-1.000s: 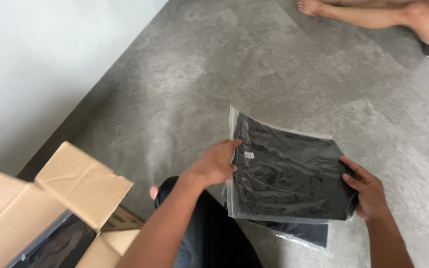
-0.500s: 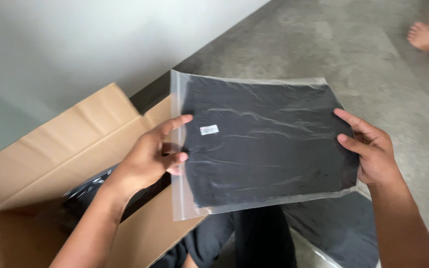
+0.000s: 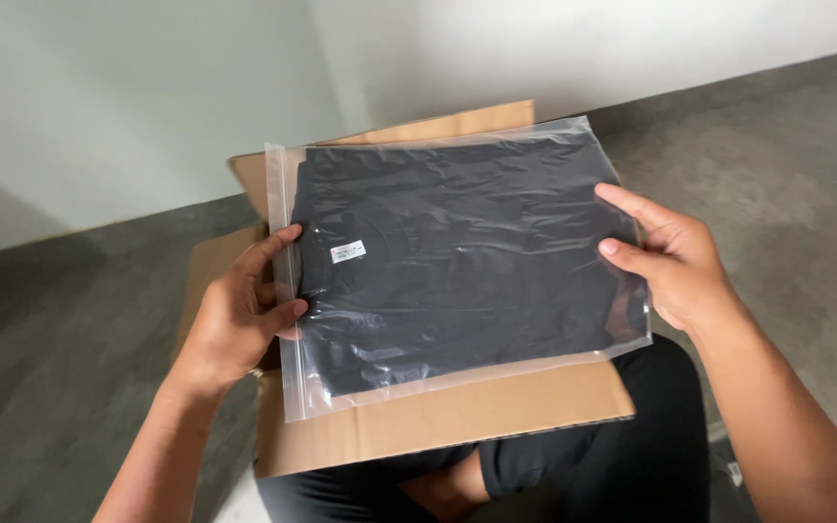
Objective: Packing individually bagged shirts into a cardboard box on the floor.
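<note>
A clear plastic zip bag [image 3: 457, 261] with a folded black garment inside is held flat between both my hands, above an open cardboard box [image 3: 457, 416]. My left hand [image 3: 239, 315] grips the bag's left edge, thumb on top near a small white label [image 3: 348, 252]. My right hand [image 3: 675, 257] holds the right edge, fingers spread over the plastic. The bag covers most of the box's opening, so the box's contents are hidden.
The box's near flap [image 3: 438, 421] hangs over my lap in black trousers [image 3: 622, 455]. A far flap [image 3: 457, 124] stands behind the bag. A white wall [image 3: 147, 97] runs along the grey concrete floor [image 3: 787, 174].
My view has swung left from the floor to the box. Both hands have carried the bagged garment from above the floor to over the box. The other person's feet have left the view.
</note>
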